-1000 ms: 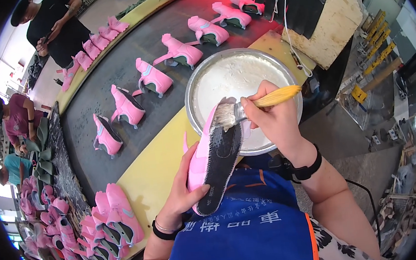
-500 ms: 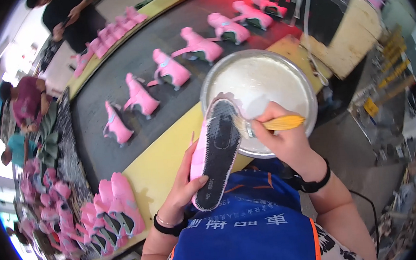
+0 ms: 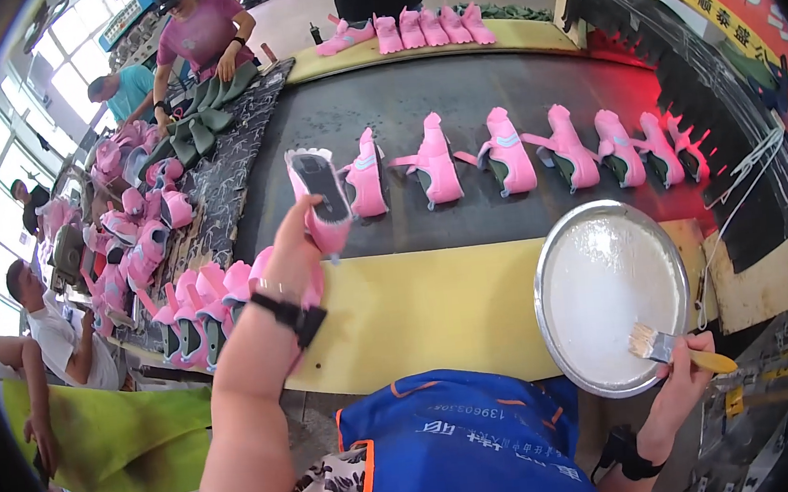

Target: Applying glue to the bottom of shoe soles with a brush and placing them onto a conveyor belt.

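Observation:
My left hand (image 3: 292, 241) is closed around a pink shoe upper (image 3: 334, 229), holding it above the dark conveyor belt (image 3: 307, 113) at the left end of a row of similar pink uppers (image 3: 438, 162). Its dark underside, with a jagged pink edge around it, faces me. In my right hand (image 3: 689, 370) is a brush (image 3: 658, 345) with a yellow handle, gripped near the ferrule. The pale bristles are over the right part of a round metal basin (image 3: 547, 326) of white liquid; whether they touch the liquid I cannot tell.
Several pink uppers (image 3: 198, 305) stand on the yellow board (image 3: 418, 309) beside my left forearm. Loose pink uppers and green shoe lasts (image 3: 201, 132) cover the left table, where co-workers stand. More uppers line the far board. Red light glows at the belt's right end.
My left hand has carried the pink upper forward and left, away from the basin and over the belt. The brush has left the upper and is now over the basin. My view has shifted.

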`<state>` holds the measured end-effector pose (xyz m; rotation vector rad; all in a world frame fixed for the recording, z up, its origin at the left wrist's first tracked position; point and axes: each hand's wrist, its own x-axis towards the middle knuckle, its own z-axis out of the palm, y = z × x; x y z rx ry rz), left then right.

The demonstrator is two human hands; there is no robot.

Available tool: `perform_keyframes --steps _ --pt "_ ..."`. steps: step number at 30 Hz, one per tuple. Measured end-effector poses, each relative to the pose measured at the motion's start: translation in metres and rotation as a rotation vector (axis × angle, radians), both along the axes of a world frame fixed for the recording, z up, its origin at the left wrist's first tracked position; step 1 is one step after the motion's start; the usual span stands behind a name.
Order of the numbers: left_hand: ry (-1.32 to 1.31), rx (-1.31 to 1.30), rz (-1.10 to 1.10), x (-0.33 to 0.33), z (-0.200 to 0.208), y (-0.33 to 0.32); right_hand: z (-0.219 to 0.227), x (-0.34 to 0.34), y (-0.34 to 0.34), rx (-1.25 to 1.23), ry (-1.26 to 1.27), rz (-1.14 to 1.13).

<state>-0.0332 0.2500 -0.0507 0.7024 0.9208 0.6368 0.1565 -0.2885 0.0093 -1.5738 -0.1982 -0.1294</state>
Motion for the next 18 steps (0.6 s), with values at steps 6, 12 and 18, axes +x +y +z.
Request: perform_keyframes --steps 6,12,18 --pt "0.511 0.377 0.277 0.003 -0.061 0.130 0.003 0.002 -0.007 -0.013 0.005 -0.075" --pt "0.927 0.623 0.281 0.008 -0.097 0.160 0.013 -0.004 -0.023 -0.164 -0.040 -0.200" --pt "1.248 0.751 -0.104 0.011 -0.132 0.188 0.024 -0.017 -0.006 -0.183 -0.052 -0.169"
